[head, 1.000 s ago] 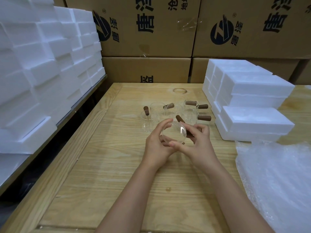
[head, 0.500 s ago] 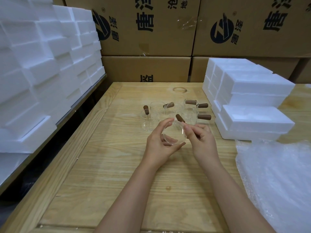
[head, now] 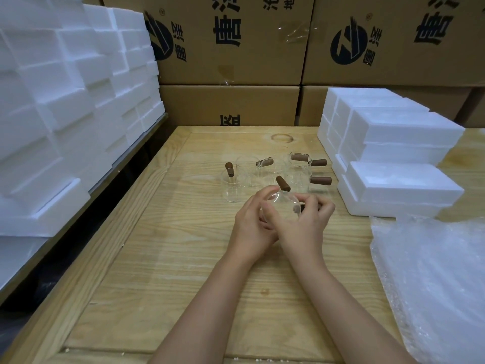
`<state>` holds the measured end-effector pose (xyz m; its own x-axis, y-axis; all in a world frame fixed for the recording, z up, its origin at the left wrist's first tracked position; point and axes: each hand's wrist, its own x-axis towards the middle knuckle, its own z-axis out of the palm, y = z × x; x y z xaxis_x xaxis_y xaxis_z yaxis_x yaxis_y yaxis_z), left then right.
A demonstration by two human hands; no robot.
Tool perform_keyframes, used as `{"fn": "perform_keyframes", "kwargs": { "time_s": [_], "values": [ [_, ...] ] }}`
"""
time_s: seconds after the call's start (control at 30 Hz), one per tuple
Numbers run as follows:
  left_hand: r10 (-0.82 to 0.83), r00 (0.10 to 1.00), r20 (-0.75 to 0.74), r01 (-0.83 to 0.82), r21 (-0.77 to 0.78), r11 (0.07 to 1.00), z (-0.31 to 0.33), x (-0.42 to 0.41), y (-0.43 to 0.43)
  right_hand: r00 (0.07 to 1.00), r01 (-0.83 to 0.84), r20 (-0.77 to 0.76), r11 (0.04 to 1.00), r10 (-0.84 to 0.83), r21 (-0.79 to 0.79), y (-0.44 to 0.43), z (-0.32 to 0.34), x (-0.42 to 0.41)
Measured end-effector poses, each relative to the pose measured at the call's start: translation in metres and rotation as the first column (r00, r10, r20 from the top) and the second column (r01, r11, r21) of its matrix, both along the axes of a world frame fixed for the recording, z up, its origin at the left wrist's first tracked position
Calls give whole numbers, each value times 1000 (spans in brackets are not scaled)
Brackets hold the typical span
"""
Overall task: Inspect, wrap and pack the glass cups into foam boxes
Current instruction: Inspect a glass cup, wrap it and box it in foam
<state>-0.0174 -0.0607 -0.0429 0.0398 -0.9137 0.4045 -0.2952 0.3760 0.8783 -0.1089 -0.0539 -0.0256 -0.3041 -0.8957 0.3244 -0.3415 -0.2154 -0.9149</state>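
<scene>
Both left hand (head: 252, 222) and right hand (head: 301, 228) curl round one cup (head: 279, 204) above the bench (head: 183, 258), probably tilting it to check for flaws.

The wooden table (head: 157, 258) bears glass cups (head: 299, 174) mid-far; foam boxes (head: 401, 185) stacked right; bubble wrap (head: 433, 285) near right.

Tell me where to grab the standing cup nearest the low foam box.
Take that cup, probably by its brown handle, from the right: it juts sideways toward the foam box, free of the other cups, which crowd its glass body.
</scene>
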Motion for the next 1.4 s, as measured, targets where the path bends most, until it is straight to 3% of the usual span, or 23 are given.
{"fn": "perform_keyframes", "kwargs": {
  "time_s": [0.2,0.63,0.8,0.93,1.03,1.2,1.27,1.33,1.4],
  "values": [
    [28,997,66,-28,-10,1000,-1,-1,-1,993,65,-93,997,-69,-43,1,-2,4],
    [-51,999,-16,50,-37,998,-2,0,-1,987,65,153,991,-47,-113,-2,-2,-2],
    [-55,995,-81,50,-66,997,0,1,-1,983,105,164,982,-79,-158,-6,-7,-8],
    [-66,986,-152,58,-60,997,0,-1,-2,969,125,228,987,-100,-97,-11,-8,-10],
    [-69,987,-147,62,-51,997,0,-2,-2,977,101,194,993,-86,-64,-14,-9,-15],
    [-177,965,-192,191,54,980,2,2,-2,983,105,167,982,-78,-159,-14,-5,-19],
    [-267,892,-365,327,111,939,5,7,-1,983,119,163,969,-85,-215,-15,-3,-22],
    [-316,698,-642,526,160,835,10,7,-1,988,110,136,952,-74,-285,-13,-1,-25],
    [-282,575,-768,626,191,756,13,7,-2,995,64,91,937,-34,-344,-12,-2,-24]
  ]
}}
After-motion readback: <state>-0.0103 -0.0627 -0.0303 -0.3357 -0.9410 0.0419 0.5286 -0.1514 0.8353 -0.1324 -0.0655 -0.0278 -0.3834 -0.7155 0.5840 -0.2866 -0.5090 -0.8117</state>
